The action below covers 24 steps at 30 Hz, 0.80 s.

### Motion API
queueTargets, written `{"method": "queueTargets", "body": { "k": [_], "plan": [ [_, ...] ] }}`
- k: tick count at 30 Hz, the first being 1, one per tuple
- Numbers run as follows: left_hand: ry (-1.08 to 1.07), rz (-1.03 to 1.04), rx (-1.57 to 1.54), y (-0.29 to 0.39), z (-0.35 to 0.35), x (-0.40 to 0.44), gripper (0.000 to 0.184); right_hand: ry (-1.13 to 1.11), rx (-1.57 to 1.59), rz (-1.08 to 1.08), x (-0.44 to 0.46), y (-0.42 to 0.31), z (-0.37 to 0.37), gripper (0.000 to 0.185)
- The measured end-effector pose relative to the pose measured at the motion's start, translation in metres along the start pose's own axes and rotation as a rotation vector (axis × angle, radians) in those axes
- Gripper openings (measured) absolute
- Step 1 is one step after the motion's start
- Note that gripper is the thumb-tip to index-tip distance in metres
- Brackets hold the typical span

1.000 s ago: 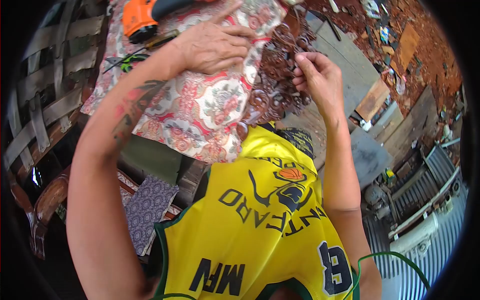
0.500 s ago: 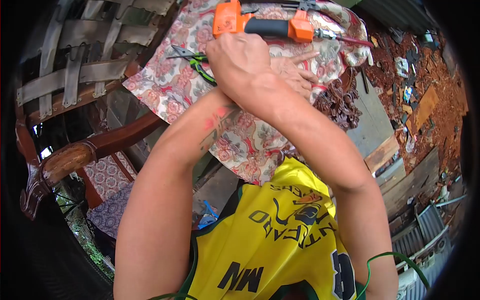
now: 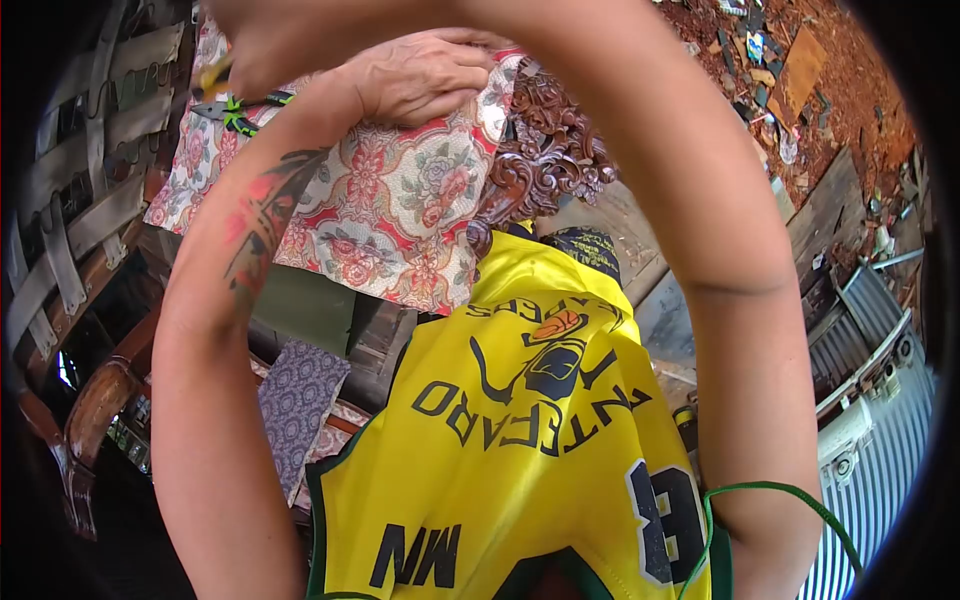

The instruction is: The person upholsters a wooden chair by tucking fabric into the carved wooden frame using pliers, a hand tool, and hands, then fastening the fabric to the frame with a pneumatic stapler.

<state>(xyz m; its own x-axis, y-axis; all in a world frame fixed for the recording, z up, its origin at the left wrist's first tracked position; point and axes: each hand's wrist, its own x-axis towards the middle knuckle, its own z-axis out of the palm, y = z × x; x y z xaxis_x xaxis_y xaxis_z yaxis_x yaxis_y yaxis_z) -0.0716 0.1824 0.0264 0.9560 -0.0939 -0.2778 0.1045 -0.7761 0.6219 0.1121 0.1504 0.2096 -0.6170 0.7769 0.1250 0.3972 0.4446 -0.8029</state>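
My left hand point(image 3: 425, 78) is on the floral fabric point(image 3: 385, 215), its fingers bent and closed on the cloth near its right edge. At the upper left my right hand point(image 3: 262, 45) is partly cut off by the frame edge and blurred, its fingers closed. By its fingertips shows a small yellow-and-dark item point(image 3: 213, 76), too blurred to name. Just below that hand, green-handled pliers point(image 3: 240, 116) lie on the cloth, partly behind my left forearm. To the right of the cloth is a carved dark wood ornament point(image 3: 545, 150).
A wooden chair frame with woven straps point(image 3: 85, 215) stands at the left. A patterned purple cloth piece point(image 3: 300, 400) lies below the floral fabric. Wood scraps and litter point(image 3: 770, 70) cover the dirt at the upper right; corrugated metal sheet point(image 3: 880, 440) sits at the lower right.
My right hand has moved up and left, and my left hand has shifted left on the fabric, its fingers now bent. The orange pneumatic staple gun has gone out of view.
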Motion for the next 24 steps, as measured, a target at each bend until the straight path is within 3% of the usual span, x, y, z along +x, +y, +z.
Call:
{"method": "queueTargets", "body": {
  "k": [1,2,3,4,5,6,7,10,12,15,18,22,24],
  "plan": [
    [-0.004,0.106,0.208,0.007,-0.016,0.003,0.030,0.028,0.269,0.019,-0.026,0.005,-0.008,0.013],
    [0.146,0.141,0.122,-0.018,0.015,-0.003,0.028,0.052,0.349,0.174,-0.050,0.003,-0.012,0.014],
    [0.189,0.102,0.292,-0.019,0.019,-0.009,0.021,0.073,0.430,0.329,-0.075,0.005,-0.016,0.017],
    [0.073,0.031,0.384,0.002,-0.001,-0.002,0.023,0.217,0.767,0.453,-0.124,0.028,0.004,0.021],
    [-0.043,-0.039,0.471,0.024,-0.025,0.006,0.025,0.221,0.689,0.395,-0.160,0.049,0.023,0.033],
    [0.069,0.138,0.363,0.017,-0.030,0.010,0.017,0.328,0.796,0.540,-0.188,0.044,0.037,0.041],
    [0.062,0.138,0.357,0.016,-0.029,0.011,0.017,0.536,0.922,0.559,-0.214,0.045,0.068,0.033],
    [0.098,0.138,0.355,0.017,-0.029,0.011,0.015,0.397,1.091,0.894,-0.264,0.027,0.110,0.033],
    [0.076,0.128,0.345,0.019,-0.032,0.011,0.014,0.370,0.896,1.082,-0.265,0.006,0.139,0.040],
    [0.069,0.113,0.344,0.018,-0.032,0.012,0.014,0.217,0.717,1.076,-0.251,-0.008,0.139,0.041],
    [0.072,0.098,0.341,0.014,-0.030,0.011,0.014,0.288,0.570,0.979,-0.244,-0.008,0.149,0.039],
    [0.059,0.096,0.347,0.014,-0.030,0.011,0.014,0.283,0.606,0.999,-0.232,-0.004,0.141,0.039],
    [0.060,0.096,0.350,0.014,-0.031,0.011,0.014,0.170,0.558,0.992,-0.229,0.000,0.137,0.039]
  ]
}}
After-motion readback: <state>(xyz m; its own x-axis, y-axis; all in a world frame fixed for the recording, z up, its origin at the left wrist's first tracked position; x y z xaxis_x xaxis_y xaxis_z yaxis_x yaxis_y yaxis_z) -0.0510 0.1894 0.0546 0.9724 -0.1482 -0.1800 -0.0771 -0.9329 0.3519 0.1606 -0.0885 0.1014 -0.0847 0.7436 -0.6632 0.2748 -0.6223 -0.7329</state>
